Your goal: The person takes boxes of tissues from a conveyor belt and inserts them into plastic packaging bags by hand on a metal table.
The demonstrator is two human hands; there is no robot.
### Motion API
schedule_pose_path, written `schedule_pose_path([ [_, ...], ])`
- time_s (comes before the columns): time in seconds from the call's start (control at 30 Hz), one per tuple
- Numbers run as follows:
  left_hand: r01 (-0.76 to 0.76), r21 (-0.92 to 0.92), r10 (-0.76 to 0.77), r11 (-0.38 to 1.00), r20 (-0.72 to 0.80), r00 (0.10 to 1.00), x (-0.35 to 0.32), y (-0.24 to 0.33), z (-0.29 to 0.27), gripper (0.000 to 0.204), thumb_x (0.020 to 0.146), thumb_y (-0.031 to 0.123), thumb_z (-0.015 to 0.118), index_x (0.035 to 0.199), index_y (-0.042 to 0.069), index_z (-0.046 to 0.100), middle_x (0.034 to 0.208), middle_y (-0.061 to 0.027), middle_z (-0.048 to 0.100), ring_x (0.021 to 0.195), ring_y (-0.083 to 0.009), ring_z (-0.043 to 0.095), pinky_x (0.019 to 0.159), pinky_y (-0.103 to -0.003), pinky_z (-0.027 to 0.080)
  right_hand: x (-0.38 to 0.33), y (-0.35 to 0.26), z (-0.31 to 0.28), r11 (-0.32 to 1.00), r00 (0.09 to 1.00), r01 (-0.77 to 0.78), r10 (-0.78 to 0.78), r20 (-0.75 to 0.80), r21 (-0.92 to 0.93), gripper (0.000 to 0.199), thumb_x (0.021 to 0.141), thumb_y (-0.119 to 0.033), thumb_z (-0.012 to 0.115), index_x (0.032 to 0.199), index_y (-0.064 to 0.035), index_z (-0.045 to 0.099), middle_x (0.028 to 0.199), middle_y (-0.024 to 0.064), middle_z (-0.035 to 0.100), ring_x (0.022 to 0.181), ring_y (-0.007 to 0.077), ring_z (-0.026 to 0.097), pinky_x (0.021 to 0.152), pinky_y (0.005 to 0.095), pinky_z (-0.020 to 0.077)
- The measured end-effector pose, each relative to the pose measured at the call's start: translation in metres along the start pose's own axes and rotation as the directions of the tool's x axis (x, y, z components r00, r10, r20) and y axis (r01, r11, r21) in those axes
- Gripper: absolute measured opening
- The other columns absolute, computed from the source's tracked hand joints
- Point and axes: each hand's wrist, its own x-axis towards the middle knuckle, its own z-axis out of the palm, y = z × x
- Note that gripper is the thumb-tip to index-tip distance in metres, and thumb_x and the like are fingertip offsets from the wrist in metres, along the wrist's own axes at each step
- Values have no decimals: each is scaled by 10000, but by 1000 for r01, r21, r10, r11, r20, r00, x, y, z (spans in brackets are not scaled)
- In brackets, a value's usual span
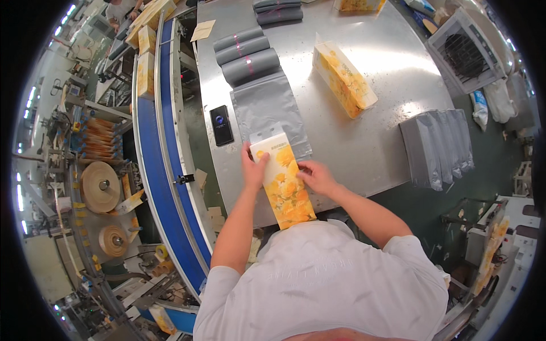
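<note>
A long white soft pack printed with yellow flowers, like a tissue pack (286,187), is between my two hands, its near end against my shirt. My left hand (254,169) closes on its left edge, thumb lying on top. At the right edge, my right hand (317,177) presses with curled fingers. The pack's far end lies over the near edge of a flat grey plastic bag (267,108) on the metal table. Beyond that bag are several rolled or folded grey bags (250,65). A black phone (222,125) rests left of the flat bag.
Another flowered pack (344,79) lies on the metal table (364,153), farther right. Folded grey bags (437,148) hang over the table's right edge. A blue conveyor belt (153,148) runs along the left, carrying packs (146,74) at its far end. A person (119,11) is at far left.
</note>
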Motion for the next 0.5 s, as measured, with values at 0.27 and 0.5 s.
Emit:
schedule_pose_path([
  [0.27,36,-112,-39,993,-20,999,29,2,-6,726,791,-87,688,1463,88,475,1045,-64,590,958,-203,604,918,-339,509,89,23,-45,538,883,436,-413,225,-722,518,900,-190,645,1408,-132,558,1535,27,453,1441,354,346,1134,538,342],
  [0.5,-551,747,258,372,487,834,24,79,43,342,801,156,740,1127,53,728,1425,-244,493,1281,-376,492,1133,-451,386,79,-19,-53,752,929,357,-347,128,-554,611,883,-171,609,1479,-129,476,1576,16,396,1397,367,361,1158,536,290],
])
